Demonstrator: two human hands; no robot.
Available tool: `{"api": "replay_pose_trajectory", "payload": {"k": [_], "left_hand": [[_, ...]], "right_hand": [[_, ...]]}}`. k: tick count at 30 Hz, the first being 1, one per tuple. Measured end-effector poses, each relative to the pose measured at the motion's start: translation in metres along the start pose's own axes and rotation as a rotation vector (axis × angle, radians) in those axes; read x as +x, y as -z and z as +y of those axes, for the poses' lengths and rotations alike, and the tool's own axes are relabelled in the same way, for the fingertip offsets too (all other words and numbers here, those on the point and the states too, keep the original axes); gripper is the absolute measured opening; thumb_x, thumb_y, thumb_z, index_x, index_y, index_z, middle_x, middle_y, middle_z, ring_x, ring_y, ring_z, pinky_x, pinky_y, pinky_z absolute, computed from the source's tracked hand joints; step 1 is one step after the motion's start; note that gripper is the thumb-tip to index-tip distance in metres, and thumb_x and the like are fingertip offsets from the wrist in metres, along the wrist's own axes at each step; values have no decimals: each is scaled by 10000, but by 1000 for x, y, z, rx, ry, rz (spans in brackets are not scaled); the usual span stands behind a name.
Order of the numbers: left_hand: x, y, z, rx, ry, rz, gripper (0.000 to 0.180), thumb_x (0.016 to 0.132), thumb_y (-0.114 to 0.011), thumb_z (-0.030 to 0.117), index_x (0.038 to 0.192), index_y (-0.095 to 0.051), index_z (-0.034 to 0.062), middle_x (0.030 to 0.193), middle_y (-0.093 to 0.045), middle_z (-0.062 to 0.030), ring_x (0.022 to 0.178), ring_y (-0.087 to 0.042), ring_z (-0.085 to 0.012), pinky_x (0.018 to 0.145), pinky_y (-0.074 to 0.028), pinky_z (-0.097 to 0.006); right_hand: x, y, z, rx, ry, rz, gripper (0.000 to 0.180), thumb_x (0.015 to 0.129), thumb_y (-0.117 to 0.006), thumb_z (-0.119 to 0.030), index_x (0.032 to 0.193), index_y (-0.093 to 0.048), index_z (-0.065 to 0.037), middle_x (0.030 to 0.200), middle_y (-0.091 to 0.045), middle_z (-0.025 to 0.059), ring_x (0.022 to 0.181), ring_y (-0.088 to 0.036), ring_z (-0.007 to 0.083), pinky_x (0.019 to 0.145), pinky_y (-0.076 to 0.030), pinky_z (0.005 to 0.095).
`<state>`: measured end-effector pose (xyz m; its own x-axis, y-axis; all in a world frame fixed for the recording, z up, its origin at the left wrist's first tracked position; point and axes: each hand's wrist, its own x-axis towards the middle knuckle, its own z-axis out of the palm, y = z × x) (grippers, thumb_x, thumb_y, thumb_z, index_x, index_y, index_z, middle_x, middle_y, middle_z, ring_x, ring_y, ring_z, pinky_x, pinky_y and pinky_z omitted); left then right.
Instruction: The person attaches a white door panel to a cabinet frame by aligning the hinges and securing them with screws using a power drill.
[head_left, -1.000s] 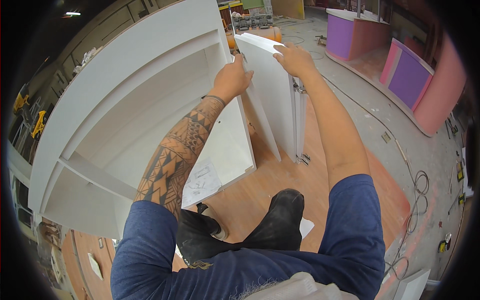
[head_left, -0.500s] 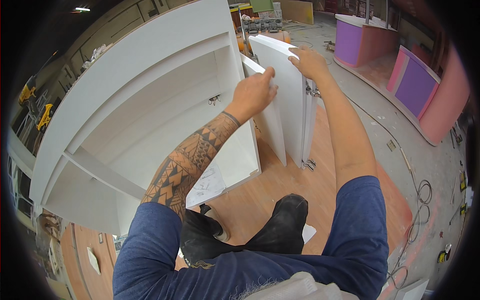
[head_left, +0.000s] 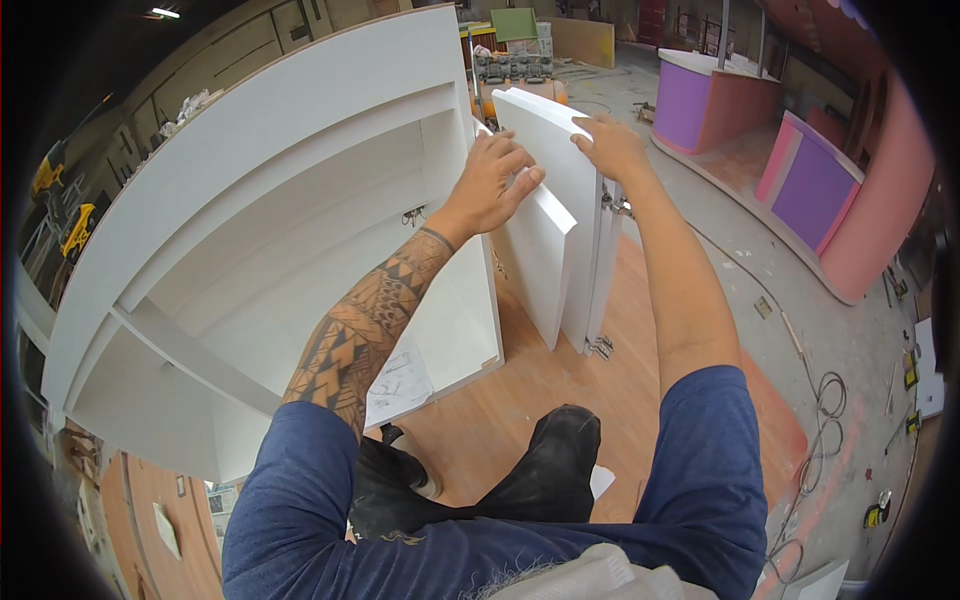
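Note:
Several white cabinet door panels stand on edge on the wooden boards, right of the open white cabinet (head_left: 300,115). My left hand (head_left: 492,182) is closed over the top edge of the nearest white door panel (head_left: 535,265), thumb on the side toward the other panels. My right hand (head_left: 610,148) grips the top corner of the white panels behind it (head_left: 540,125), which stand close together. A gap shows between the near panel and those. Metal hinges (head_left: 617,204) stick out from the panels' right side, and another hinge (head_left: 600,347) sits low near the boards.
A paper with a drawing (head_left: 400,385) lies in the cabinet's lower corner. Wooden boards (head_left: 480,430) lie under my legs. A cable (head_left: 828,400) coils on the concrete floor at right. Purple and pink counters (head_left: 690,105) stand behind, near an orange compressor (head_left: 550,92).
My left hand has come down onto the near panel's top edge. That panel now tilts left, away from the others, showing its top edge. My right hand stays on the other panels.

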<state>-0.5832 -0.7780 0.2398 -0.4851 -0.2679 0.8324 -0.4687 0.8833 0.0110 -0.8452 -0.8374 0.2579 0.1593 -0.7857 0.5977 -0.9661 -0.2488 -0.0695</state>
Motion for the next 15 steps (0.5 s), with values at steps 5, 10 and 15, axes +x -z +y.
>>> {"api": "replay_pose_trajectory", "payload": {"k": [5, 10, 15], "left_hand": [[10, -31, 30, -71, -36, 2, 335, 1006, -586, 289, 753, -656, 81, 791, -595, -84, 907, -587, -316, 1103, -363, -519], [13, -45, 92, -90, -182, 197, 288, 920, -650, 256, 666, -631, 122, 659, -530, -39, 731, -547, -263, 826, -403, -421], [-5, -56, 135, -144, -185, 291, 271, 856, -714, 277, 641, -625, 138, 658, -585, -9, 674, -550, -229, 781, -428, -404]], "right_hand": [[-5, 0, 7, 3, 23, 34, 458, 1016, -596, -458, 1424, -638, -255, 1385, -633, 134, 1212, -649, 386, 1016, -536, 508], [-16, 8, 4, -28, 42, 43, 461, 1018, -595, -457, 1428, -633, -251, 1386, -630, 148, 1183, -656, 412, 1003, -542, 509], [-20, 7, -22, -54, 90, -30, 470, 1029, -584, -449, 1453, -607, -248, 1427, -605, 149, 1178, -651, 432, 998, -543, 516]]}}
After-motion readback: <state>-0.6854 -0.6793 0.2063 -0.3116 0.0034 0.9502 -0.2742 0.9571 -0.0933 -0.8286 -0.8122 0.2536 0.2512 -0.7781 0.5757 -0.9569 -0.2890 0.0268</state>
